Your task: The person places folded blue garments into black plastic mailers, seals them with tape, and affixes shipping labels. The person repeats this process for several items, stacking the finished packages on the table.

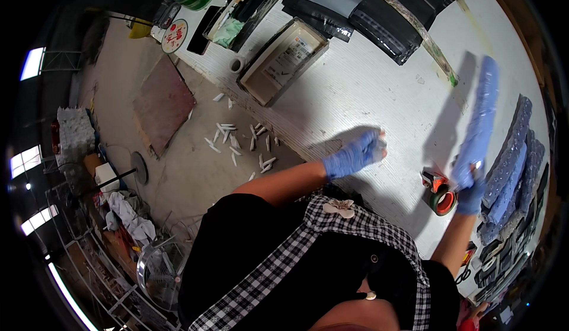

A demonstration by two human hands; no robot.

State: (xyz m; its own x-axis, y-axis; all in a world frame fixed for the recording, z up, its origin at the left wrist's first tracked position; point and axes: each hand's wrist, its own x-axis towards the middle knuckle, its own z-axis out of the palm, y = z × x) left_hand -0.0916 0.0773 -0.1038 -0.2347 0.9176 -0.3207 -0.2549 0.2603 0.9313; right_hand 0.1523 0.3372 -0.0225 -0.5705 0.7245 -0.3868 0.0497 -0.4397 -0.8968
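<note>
Right hand, blue-gloved, is wrapped around the lower end of a long blue plastic-wrapped roll. Roll slants over the white tabletop; upper end looks raised, judging by the shadow. Left hand, also gloved, fingers partly curled; can't tell if it holds anything. Orange-and-black tape dispenser just beside right hand. Step looks like one-handed roll handling; next move calls for clearing the dispenser.
</note>
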